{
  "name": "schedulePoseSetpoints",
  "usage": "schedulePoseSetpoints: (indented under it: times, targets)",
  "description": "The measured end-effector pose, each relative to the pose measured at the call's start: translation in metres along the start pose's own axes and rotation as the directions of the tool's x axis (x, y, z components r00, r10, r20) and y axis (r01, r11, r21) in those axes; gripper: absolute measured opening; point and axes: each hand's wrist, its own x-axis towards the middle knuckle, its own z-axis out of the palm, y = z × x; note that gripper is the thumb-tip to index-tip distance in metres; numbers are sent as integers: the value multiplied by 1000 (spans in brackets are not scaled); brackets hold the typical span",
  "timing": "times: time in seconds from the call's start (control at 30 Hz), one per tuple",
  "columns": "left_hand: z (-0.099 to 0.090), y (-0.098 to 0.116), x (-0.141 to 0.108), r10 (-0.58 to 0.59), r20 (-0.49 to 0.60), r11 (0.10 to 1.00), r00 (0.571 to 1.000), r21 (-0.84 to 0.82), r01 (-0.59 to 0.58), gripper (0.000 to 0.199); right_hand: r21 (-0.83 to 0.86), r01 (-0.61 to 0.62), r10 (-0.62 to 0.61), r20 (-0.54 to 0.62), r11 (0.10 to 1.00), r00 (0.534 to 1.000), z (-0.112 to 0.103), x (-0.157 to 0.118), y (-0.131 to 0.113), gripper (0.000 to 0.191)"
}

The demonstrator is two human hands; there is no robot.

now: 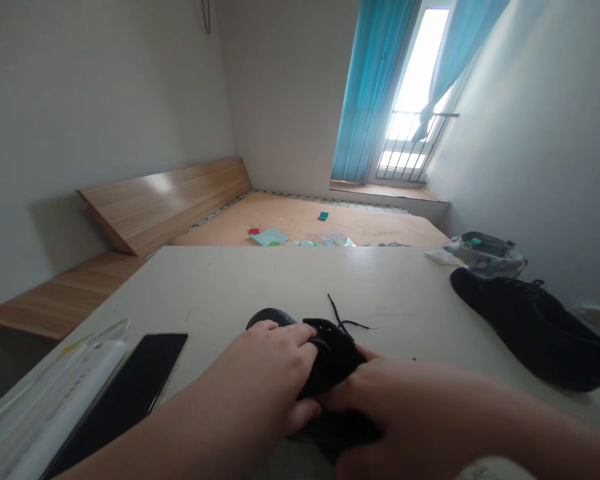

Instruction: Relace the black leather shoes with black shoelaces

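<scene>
A black lace-up shoe [330,367] lies on the white table in front of me, its toe pointing away. My left hand [285,360] is closed over the shoe's left side, with the fingertips at the eyelets. On the other side my right hand [367,393] grips the shoe near its opening, most of its fingers out of sight. A loose black shoelace [339,319] trails from the eyelets onto the tabletop. The second black shoe [535,327] sits apart at the right, beyond my right forearm.
On the left of the white table [220,287] lie a black-screened phone [130,380] and white plastic packaging [75,387]. A clear bag of items [490,253] stands at the back right. Past the far edge is a bed [290,210] with small packets on it.
</scene>
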Motion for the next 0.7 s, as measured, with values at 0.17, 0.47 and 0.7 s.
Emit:
schedulePoseSetpoints:
  times: [0.17,0.47,0.7]
  targets:
    - [1,17,-4,-2,27,996,1000,92,0,45,208,32,36,-316,978,948,-39,-1,59,48]
    - [36,25,-11,20,-147,983,989,185,8,35,-226,-402,270,-453,887,850,-1,53,92,24]
    - [29,3,-20,126,-75,991,989,56,-122,33,-252,-276,152,-419,928,895,9,57,93,14]
